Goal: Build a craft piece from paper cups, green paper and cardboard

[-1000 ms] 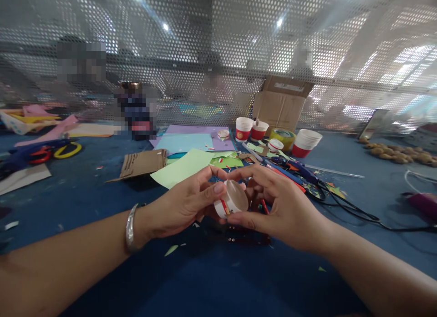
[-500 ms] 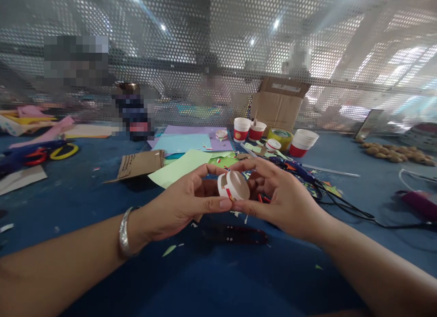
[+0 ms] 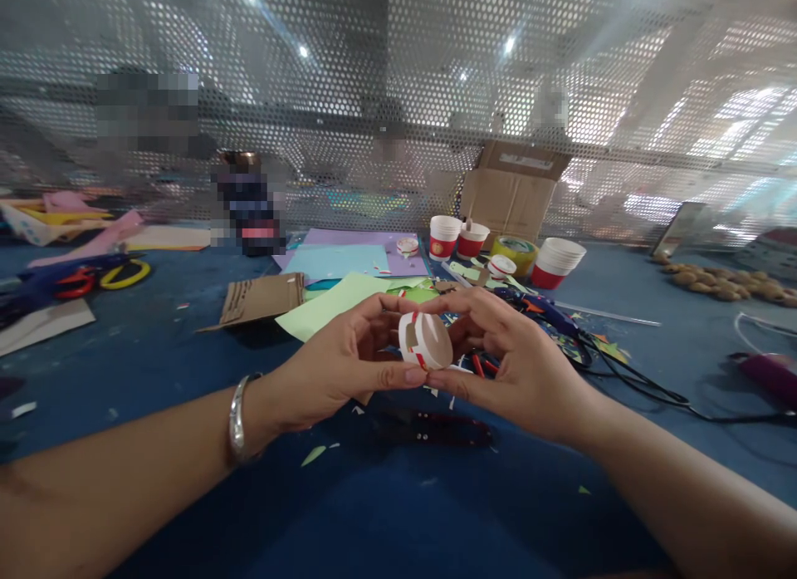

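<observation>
Between my two hands is a cut-down paper cup (image 3: 428, 343), white with red bits, tilted with its flat brown base toward the right and an opening cut in its side. My left hand (image 3: 349, 356), a silver bangle on its wrist, pinches the cup's left side between thumb and fingers. My right hand (image 3: 498, 355) grips the cup from the right, its thumb tip close to the left thumb. Dark thread snips (image 3: 429, 429) lie on the blue table below the hands. Red handles (image 3: 482, 364) show partly behind my right hand.
Beyond the hands lie green paper (image 3: 339, 305), cardboard (image 3: 265, 296) and paper scraps. Paper cups (image 3: 444, 237), yellow tape (image 3: 514, 253) and stacked cups (image 3: 556, 262) stand at the back. A glue gun (image 3: 541, 306) trails its cable rightward. Yellow-handled scissors (image 3: 125, 274) lie left. Perforated mesh rises behind.
The cup has turned slightly in my fingers, so the cut opening in its side shows more. Both hands keep their hold, and the view has shifted a little.
</observation>
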### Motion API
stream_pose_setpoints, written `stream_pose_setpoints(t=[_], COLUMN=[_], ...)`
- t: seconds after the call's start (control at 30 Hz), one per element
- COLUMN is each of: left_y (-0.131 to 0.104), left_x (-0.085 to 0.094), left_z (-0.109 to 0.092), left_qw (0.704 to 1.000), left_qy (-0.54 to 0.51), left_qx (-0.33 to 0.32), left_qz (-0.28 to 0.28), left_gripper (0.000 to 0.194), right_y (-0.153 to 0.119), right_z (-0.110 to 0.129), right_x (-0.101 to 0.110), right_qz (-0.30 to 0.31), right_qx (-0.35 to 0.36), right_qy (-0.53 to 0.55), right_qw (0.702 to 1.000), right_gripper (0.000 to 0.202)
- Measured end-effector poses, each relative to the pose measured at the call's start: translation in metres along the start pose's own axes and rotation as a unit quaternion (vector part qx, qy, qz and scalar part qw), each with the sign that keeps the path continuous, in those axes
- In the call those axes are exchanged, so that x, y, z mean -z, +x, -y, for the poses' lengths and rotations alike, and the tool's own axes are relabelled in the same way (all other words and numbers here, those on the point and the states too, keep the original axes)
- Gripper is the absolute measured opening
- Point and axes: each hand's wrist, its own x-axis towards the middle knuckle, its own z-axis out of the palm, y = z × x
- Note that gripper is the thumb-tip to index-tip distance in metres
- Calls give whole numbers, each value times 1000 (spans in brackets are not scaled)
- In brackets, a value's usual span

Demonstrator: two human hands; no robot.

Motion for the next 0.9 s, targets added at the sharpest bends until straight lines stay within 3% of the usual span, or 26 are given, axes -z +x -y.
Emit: stream_pose_setpoints(t=[0.17, 0.37, 0.63, 0.9], left_y=[0, 2, 3, 3], left_x=[1, -2, 1, 0], left_z=[-2, -5, -6, -12], left_qw=[1000, 998, 996, 994], left_qy=[23, -51, -57, -53], left_qx=[12, 29, 70, 100], left_qz=[5, 10, 5, 4], left_gripper=[46, 41, 42, 39], right_y=[0, 0, 1, 2], right_z=[1, 3, -2, -3], right_x=[1, 4, 8, 7], right_qz=[0, 8, 31, 21], right_qx=[-5, -16, -86, -95], right_qy=[-12, -13, 46, 62], right_qw=[1000, 1000, 995, 993], right_gripper=[50, 56, 49, 44])
